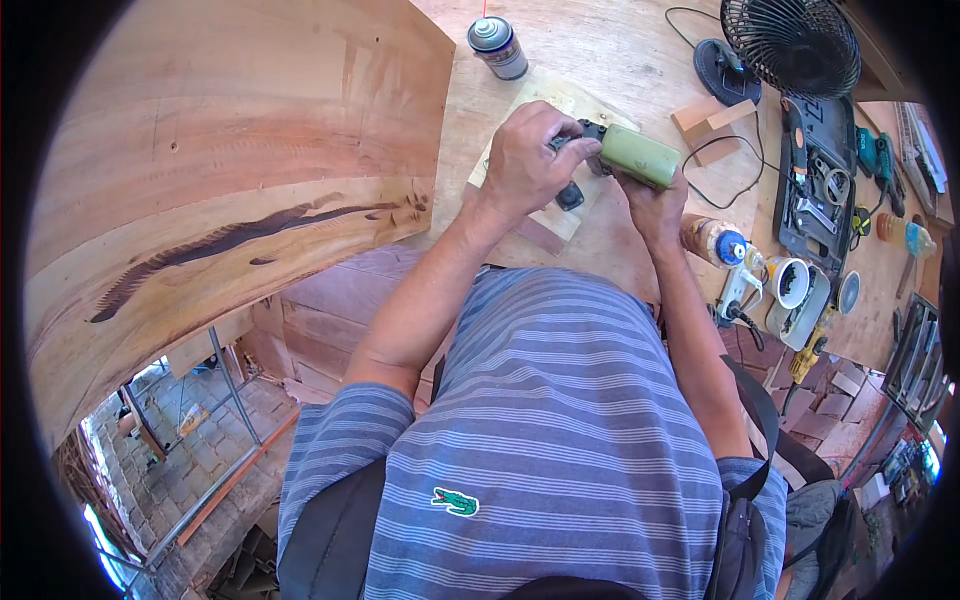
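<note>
A boxy tool with a rounded olive-green body (640,155) and a black end is held over a pale board (540,222) on the workbench. My right hand (658,205) grips the green body from below and from its near side. At the black end, my left hand (535,160) is closed, thumb and fingers pinching there. Its fingers partly hide what they hold, so the tool's exact kind is unclear. A small black piece (570,196) shows below my left thumb; whether it joins the tool I cannot tell.
A spray can (497,48) stands beyond my left hand. A tall wooden panel (250,150) walls off the left. To the right are wood blocks (713,125), a black fan (792,45), an open tool case (815,190), a blue-capped bottle (712,240) and a white cup (789,284).
</note>
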`<state>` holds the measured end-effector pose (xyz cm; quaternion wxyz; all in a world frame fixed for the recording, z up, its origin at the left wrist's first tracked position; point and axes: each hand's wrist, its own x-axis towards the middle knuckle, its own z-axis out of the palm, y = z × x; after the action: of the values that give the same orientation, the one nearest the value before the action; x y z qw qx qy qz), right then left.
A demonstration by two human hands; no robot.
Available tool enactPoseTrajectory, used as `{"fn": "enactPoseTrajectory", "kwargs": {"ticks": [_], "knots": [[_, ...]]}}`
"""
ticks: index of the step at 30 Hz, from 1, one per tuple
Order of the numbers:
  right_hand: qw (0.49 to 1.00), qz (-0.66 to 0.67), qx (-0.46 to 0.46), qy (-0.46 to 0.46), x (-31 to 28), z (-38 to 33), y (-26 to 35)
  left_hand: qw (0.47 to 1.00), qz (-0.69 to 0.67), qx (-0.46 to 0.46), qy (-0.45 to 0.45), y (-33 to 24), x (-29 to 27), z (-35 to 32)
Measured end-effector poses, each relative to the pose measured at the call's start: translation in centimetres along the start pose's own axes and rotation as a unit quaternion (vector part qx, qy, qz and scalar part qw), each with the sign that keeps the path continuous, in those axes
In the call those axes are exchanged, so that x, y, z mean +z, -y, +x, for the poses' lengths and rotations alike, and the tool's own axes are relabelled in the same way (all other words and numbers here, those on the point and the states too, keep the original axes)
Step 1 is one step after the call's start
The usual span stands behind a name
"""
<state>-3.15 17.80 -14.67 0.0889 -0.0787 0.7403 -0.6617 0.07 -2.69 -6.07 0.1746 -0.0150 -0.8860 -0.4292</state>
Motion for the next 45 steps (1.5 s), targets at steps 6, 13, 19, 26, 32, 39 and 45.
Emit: {"fn": "enactPoseTrajectory", "kwargs": {"ticks": [6,13,19,26,32,39,45], "knots": [[1.000,-0.006,-0.001,-0.012,0.4,-0.1,0.3,0.998,0.048,-0.020,-0.029,0.0,0.4,-0.2],[1.000,-0.020,0.004,-0.004,-0.1,0.1,0.0,0.994,0.072,0.050,-0.066,0.3,1.4,-0.4],[0.999,-0.021,0.027,-0.025,0.2,0.6,0.0,0.997,0.041,0.019,-0.061,0.0,1.1,-0.2],[1.000,-0.021,-0.002,-0.015,0.1,0.6,-0.3,0.999,0.025,-0.023,-0.032,0.7,0.7,-0.3],[1.000,-0.003,0.013,-0.020,0.1,0.5,0.2,0.990,0.077,0.115,0.016,2.3,0.1,0.9],[0.999,0.021,0.019,-0.030,0.0,0.5,0.7,0.974,0.059,-0.217,-0.005,9.3,-3.1,-3.7],[1.000,-0.005,0.024,-0.005,-0.3,0.5,0.3,0.964,0.182,-0.156,0.113,11.5,0.3,-8.2]]}}
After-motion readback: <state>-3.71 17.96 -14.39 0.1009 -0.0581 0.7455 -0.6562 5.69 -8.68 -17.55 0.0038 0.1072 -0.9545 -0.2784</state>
